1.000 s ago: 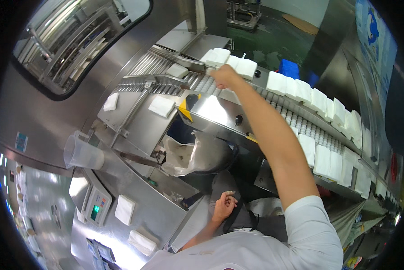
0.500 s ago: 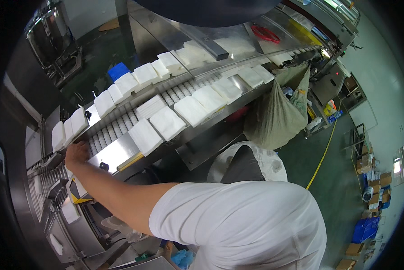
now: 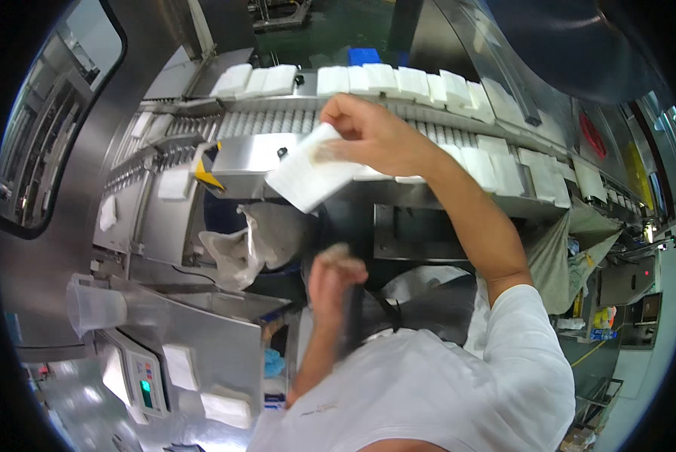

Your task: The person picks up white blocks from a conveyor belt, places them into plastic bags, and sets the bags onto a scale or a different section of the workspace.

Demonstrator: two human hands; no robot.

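My right hand (image 3: 376, 135) is raised in front of the conveyor and grips a flat white soft pack (image 3: 313, 178) by its upper edge; the pack hangs tilted over the steel machine housing (image 3: 248, 154). Behind it a long roller conveyor (image 3: 278, 120) carries a row of similar white packs (image 3: 368, 77). My left hand (image 3: 334, 275) is lower, in front of my chest, blurred, with its fingers curled; I see nothing in it.
A clear plastic bag (image 3: 236, 252) hangs under the housing. At lower left stands a steel bench with a scale (image 3: 146, 377) and two white packs (image 3: 181, 367). A blue crate (image 3: 364, 54) sits beyond the conveyor. A grey-green sack (image 3: 579, 248) hangs at right.
My right hand, earlier stretched out to the packs on the conveyor, now holds one pack lifted off it and nearer to me. My view has swung back to the left.
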